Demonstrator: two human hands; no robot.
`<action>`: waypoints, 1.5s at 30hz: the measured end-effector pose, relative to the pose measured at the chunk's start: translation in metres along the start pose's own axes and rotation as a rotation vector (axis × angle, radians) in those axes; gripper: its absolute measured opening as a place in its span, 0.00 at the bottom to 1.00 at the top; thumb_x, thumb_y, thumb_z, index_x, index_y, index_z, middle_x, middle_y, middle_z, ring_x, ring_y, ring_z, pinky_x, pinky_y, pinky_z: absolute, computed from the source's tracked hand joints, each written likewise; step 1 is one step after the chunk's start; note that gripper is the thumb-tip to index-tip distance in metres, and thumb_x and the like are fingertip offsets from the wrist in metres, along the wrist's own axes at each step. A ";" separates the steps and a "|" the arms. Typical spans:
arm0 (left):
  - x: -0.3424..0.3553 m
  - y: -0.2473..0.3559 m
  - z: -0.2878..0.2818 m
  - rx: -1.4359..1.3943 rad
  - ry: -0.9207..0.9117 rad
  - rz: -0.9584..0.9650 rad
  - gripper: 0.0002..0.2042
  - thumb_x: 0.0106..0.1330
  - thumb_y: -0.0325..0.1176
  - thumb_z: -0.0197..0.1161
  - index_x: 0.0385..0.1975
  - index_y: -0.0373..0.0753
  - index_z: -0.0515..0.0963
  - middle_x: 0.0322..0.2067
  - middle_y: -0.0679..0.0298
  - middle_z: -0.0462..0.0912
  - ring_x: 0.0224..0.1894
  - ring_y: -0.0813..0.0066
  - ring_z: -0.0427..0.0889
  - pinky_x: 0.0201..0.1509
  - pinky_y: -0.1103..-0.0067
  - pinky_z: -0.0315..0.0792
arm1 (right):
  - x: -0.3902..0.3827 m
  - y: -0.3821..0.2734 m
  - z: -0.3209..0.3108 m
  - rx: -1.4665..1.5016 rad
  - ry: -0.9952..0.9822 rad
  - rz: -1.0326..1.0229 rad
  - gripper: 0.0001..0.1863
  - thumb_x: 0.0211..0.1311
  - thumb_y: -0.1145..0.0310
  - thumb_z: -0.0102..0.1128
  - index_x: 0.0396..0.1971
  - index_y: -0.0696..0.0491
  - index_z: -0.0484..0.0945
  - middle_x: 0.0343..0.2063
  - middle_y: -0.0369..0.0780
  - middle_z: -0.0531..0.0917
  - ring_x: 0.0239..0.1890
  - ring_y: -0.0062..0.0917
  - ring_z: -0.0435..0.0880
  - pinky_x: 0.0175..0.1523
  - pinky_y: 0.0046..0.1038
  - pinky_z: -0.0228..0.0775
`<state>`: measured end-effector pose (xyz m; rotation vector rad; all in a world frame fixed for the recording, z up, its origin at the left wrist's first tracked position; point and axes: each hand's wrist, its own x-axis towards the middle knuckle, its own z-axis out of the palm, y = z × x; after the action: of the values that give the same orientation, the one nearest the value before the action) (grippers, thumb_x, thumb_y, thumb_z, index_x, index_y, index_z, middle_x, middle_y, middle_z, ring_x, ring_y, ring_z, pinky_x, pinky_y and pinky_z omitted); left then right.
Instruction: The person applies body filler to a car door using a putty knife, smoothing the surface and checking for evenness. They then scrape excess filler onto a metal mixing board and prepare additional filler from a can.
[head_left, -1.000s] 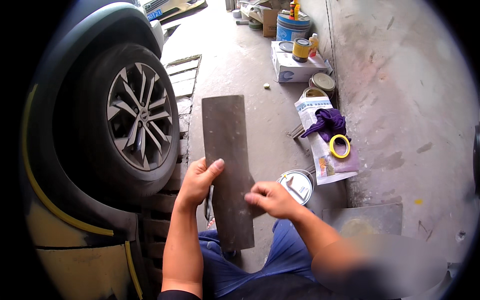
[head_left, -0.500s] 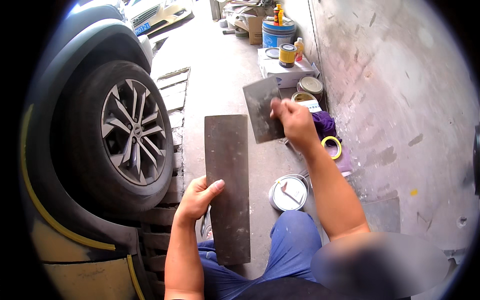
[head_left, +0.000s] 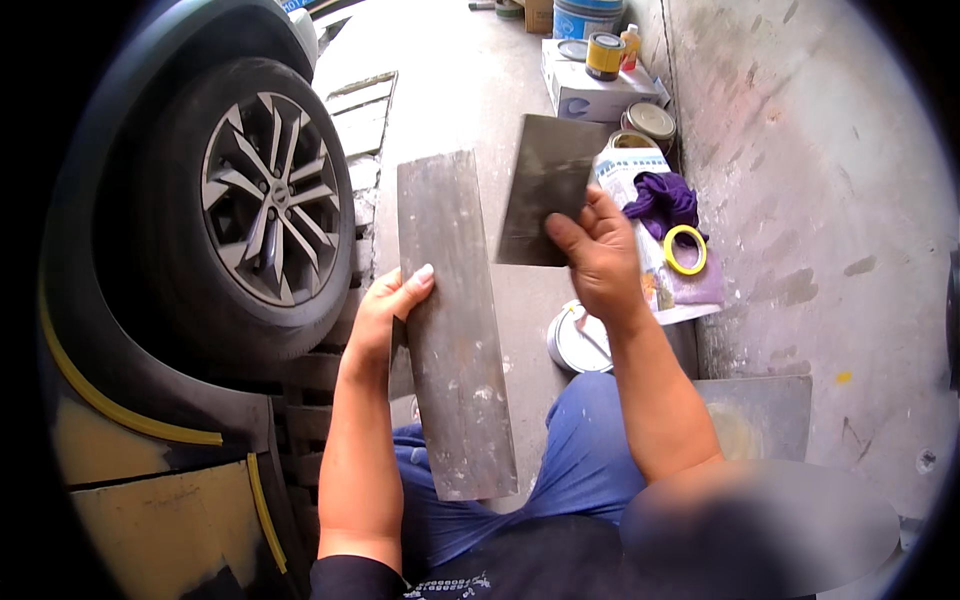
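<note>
The left hand [head_left: 385, 305] grips the long metal plate [head_left: 455, 330] by its left edge near the middle, thumb laid across the face and fingers closed behind, holding it upright above the person's knees. The right hand [head_left: 598, 255] is closed on the lower right corner of the small metal plate [head_left: 545, 185], which it holds up just to the right of the long plate, the two apart. The long plate looks like a thin, stiff, flat sheet, dull grey with pale smears and crusted spots toward its lower end; it would likely feel fairly light but want to tip, so a hold at mid-length on the edge suits it, and the edges may be sharp. The small plate is squarer, darker and smoother, and easy to pinch at a corner. Left of the long plate stands a car wheel [head_left: 265, 195] with a grey spoked rim and black tyre. Right of the long plate and lower, a round white lid [head_left: 578, 340] lies on the concrete floor [head_left: 460, 80]. Further right, by the rough wall, lie a purple cloth [head_left: 660, 198] and a yellow tape ring [head_left: 685, 250] on printed paper. Beyond them stand a white box [head_left: 590, 95] and tins.
</note>
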<state>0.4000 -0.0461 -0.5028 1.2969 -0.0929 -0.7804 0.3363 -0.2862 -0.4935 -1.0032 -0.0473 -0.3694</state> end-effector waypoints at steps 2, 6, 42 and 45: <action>0.003 -0.002 0.003 -0.034 0.014 0.011 0.12 0.67 0.38 0.57 0.38 0.34 0.77 0.32 0.65 0.82 0.31 0.81 0.80 0.36 0.84 0.73 | -0.011 0.017 0.011 -0.071 -0.026 0.039 0.14 0.62 0.75 0.58 0.46 0.60 0.68 0.40 0.40 0.80 0.42 0.19 0.78 0.51 0.22 0.71; 0.004 0.002 0.003 -0.075 0.018 0.039 0.14 0.66 0.39 0.57 0.39 0.33 0.76 0.32 0.61 0.82 0.31 0.77 0.82 0.36 0.82 0.75 | -0.039 0.029 0.025 -0.120 -0.032 0.097 0.14 0.63 0.72 0.59 0.45 0.59 0.67 0.40 0.39 0.79 0.42 0.18 0.78 0.50 0.23 0.70; 0.010 0.008 -0.013 -0.006 0.125 0.159 0.13 0.67 0.40 0.56 0.37 0.35 0.76 0.30 0.64 0.81 0.27 0.80 0.79 0.33 0.84 0.73 | -0.140 0.002 -0.026 -0.808 -0.264 0.244 0.14 0.63 0.67 0.56 0.45 0.57 0.77 0.37 0.45 0.81 0.40 0.30 0.80 0.48 0.27 0.70; 0.006 0.009 0.003 -0.008 0.074 0.167 0.13 0.67 0.40 0.56 0.37 0.34 0.77 0.31 0.65 0.81 0.30 0.81 0.78 0.36 0.84 0.72 | -0.144 0.019 -0.007 -0.722 -0.495 0.310 0.13 0.61 0.61 0.60 0.38 0.56 0.78 0.29 0.44 0.79 0.32 0.34 0.79 0.37 0.30 0.69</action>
<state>0.4066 -0.0518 -0.4962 1.2915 -0.1370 -0.5897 0.2069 -0.2425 -0.5424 -1.7731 -0.2130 0.1780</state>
